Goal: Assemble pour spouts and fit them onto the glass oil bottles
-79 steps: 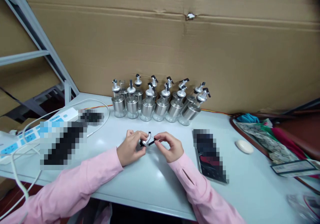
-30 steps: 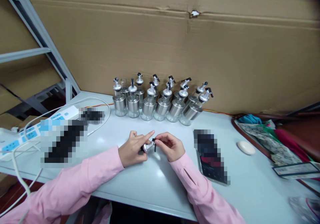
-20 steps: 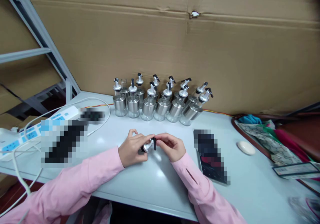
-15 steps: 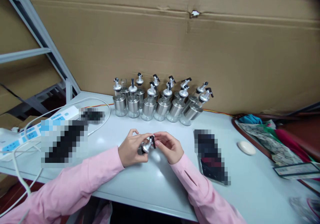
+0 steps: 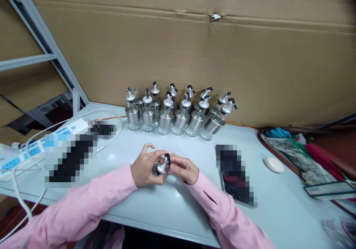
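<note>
A silver pour spout with a black flip lever is held over the near middle of the table. My left hand pinches it from the left between thumb and fingers. From the other side, my right hand closes its thumb and fingers at the black lever. Behind my hands stand two rows of glass bottles with steel bands, such as a front bottle. Most carry the same kind of spout; a back-left bottle shows a bare glass neck.
On the left lie a white power strip and looping white cables. To the right are a blurred dark phone-like slab, a white oval object and a bag. Cardboard walls the back.
My right hand has moved slightly left and down, its fingers closing in on the lever. The spout has turned a little in my left fingers. The bottles stay put.
</note>
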`<action>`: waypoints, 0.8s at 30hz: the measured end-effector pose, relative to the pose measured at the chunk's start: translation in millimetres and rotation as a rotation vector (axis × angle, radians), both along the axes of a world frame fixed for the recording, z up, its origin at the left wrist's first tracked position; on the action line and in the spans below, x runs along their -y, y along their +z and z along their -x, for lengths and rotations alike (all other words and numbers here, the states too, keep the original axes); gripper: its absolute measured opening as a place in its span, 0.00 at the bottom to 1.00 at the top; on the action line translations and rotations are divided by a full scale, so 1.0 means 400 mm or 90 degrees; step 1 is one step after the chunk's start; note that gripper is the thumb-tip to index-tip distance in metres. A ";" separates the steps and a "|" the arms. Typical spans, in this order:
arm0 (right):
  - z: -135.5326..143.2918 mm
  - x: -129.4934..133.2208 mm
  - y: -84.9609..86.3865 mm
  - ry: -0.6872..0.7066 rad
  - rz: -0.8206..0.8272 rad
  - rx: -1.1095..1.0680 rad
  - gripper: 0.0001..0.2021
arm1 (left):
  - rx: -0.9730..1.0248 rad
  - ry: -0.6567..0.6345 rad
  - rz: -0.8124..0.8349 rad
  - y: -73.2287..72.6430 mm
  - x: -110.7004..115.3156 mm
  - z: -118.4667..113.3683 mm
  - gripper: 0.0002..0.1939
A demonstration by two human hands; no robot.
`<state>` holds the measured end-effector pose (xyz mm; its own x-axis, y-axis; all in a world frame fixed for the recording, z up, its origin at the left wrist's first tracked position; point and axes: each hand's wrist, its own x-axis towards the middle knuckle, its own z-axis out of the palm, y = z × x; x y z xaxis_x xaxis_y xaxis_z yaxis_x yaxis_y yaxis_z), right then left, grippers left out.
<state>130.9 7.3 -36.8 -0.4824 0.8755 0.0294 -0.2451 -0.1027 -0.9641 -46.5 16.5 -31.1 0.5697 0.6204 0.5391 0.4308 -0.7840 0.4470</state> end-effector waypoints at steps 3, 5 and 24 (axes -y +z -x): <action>-0.004 -0.001 0.003 0.007 -0.026 0.022 0.16 | 0.003 0.001 -0.009 0.000 0.000 0.000 0.29; -0.006 -0.001 0.004 -0.004 -0.054 0.038 0.15 | -0.003 0.001 -0.014 0.000 0.000 0.000 0.29; -0.003 0.009 0.003 -0.033 -0.098 0.092 0.14 | 0.006 -0.029 -0.025 -0.005 0.001 -0.004 0.29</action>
<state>132.3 3.8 -35.8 -0.4457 0.8897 0.0989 -0.1050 0.0577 -0.9928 -44.7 16.2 -33.2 0.5916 0.5722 0.5679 0.3899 -0.8197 0.4197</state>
